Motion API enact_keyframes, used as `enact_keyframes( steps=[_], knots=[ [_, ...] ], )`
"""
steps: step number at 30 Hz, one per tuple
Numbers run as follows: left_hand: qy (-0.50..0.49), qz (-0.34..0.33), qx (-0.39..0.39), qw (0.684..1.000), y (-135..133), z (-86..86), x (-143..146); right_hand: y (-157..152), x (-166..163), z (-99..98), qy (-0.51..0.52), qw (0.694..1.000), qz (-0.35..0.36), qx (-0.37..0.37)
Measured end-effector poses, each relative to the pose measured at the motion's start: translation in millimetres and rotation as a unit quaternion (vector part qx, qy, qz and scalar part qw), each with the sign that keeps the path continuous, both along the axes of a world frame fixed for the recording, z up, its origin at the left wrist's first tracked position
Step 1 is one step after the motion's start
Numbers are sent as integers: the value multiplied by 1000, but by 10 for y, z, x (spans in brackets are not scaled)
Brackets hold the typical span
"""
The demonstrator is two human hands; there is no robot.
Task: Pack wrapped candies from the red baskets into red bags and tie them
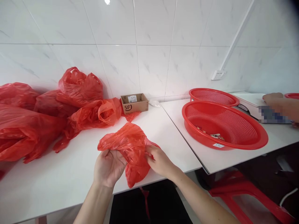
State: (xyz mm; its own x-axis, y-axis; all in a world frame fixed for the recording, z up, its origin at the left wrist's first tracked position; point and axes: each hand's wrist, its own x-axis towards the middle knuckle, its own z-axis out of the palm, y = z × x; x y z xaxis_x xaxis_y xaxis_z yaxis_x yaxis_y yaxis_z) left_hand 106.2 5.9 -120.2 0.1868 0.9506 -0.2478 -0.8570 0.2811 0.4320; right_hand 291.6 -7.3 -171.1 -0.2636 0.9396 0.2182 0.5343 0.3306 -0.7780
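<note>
A crumpled red plastic bag (135, 146) is held between my two hands above the front of the white table. My left hand (109, 166), palm up, grips the bag's left part, its fingers partly hidden under the film. On the other side my right hand (157, 158) pinches the bag with bent fingers. The bag's lower end hangs near the table edge. Whether anything lies inside the bag, I cannot tell.
Several filled red bags (80, 87) are heaped at the left. A small cardboard box (135, 104) stands by the wall. Two red plastic baskets (259, 137) sit at the right, the near one with small packets (217, 136). Another person's hand (280, 104) is beyond. A red stool (247, 189) stands below.
</note>
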Motion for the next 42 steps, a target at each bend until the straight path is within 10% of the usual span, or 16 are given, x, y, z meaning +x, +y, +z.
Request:
enact_keyframes(
  steps=[6,10,13,15,19,23,30,42],
  knots=[
    [39,48,30,998,43,-135,-239,180,240,60,-260,957,-125,-22],
    [186,109,-91,972,108,-337,-402,279,495,272,-320,935,-152,-16],
    [341,168,-45,924,23,-370,-345,308,545,374,-351,926,-139,7],
    [503,263,87,819,-102,-299,-207,321,509,414,-358,923,-137,25],
    [716,324,390,479,-272,-160,156,343,312,446,-325,934,-127,77],
    [828,228,397,323,-53,-319,312,337,35,302,-244,963,-74,89],
    [916,72,279,281,436,-670,93,269,-69,-74,-180,984,8,9],
    [943,45,194,267,906,-450,-350,227,335,216,-183,978,11,-99]
  ],
)
